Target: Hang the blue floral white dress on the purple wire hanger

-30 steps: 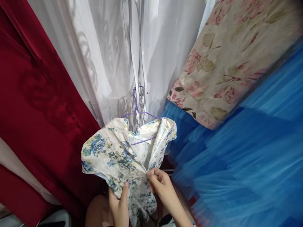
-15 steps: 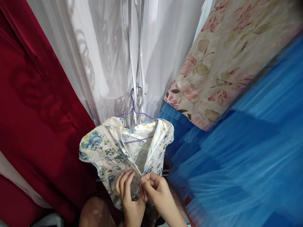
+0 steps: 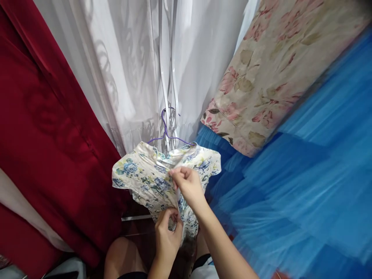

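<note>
A small white dress with blue flowers (image 3: 139, 176) hangs on a purple wire hanger (image 3: 165, 131) in front of white curtains. My right hand (image 3: 187, 184) is closed in a pinch near the top of the dress's back seam, just under the neckline. My left hand (image 3: 167, 230) is closed on the fabric lower down the same seam. The back of the dress looks drawn together between the two hands. Whatever small part the right fingers pinch is too small to make out.
A dark red curtain (image 3: 43, 116) hangs at the left, white sheer curtains (image 3: 130, 69) in the middle. A floral fabric (image 3: 279, 66) and a blue tulle garment (image 3: 305, 182) fill the right. My knee (image 3: 122, 257) shows at the bottom.
The open back of the dress has been drawn shut. My right hand rose from the lower seam to near the neckline, while my left hand stayed low on the fabric.
</note>
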`<state>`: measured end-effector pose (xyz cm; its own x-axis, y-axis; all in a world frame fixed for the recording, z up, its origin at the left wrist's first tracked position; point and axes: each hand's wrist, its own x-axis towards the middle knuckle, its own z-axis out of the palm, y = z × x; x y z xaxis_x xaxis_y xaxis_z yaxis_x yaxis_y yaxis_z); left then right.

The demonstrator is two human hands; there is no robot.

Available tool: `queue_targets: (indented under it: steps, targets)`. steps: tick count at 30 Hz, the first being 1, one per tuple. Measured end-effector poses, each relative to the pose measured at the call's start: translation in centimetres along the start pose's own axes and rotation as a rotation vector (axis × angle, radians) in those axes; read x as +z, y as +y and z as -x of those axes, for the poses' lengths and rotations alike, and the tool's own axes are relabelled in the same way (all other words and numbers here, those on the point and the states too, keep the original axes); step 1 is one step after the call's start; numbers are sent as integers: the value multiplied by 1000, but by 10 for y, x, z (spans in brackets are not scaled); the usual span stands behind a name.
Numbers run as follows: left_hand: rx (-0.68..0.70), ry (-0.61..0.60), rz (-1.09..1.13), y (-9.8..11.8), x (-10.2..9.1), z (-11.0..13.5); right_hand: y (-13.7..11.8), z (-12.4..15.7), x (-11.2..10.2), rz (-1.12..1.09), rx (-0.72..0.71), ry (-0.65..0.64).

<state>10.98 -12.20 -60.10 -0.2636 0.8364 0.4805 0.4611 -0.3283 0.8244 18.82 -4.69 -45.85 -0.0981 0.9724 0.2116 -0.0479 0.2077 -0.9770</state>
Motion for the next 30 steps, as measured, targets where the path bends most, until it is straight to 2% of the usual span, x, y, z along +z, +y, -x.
queue_targets:
  steps: [4,7,9,11,14,15,16,18,21,23,30]
  targets:
    - [35,-44,-72,-5,8,5,-31,-36,10,-7,-110,3]
    - [82,-98,-147,-16,10,7,-38,-41,10,-29,-157,37]
    - [113,-149,-155,-19,2,-1,-38,-36,6,-39,-156,28]
    - [147,-119,-116,-11,-14,-21,-35,-28,0,-41,-127,0]
    - [222,100,-44,21,-43,-72,-32,-17,-7,-29,-84,-25]
    - [263,134,-22,35,-51,-91,-31,-15,-8,-23,-81,-34]
    - [307,132,-12,49,-57,-109,-30,-14,-8,-19,-83,-46]
    - [364,44,-44,72,-64,-139,-28,-14,-7,-16,-96,-68]
    - [425,-21,-120,92,-66,-163,-23,-19,-4,-8,-118,-60]
    - [448,32,-148,94,-66,-167,-17,-22,-2,29,-145,-33]
    - [492,350,-254,88,-69,-166,2,-29,4,237,-168,-14]
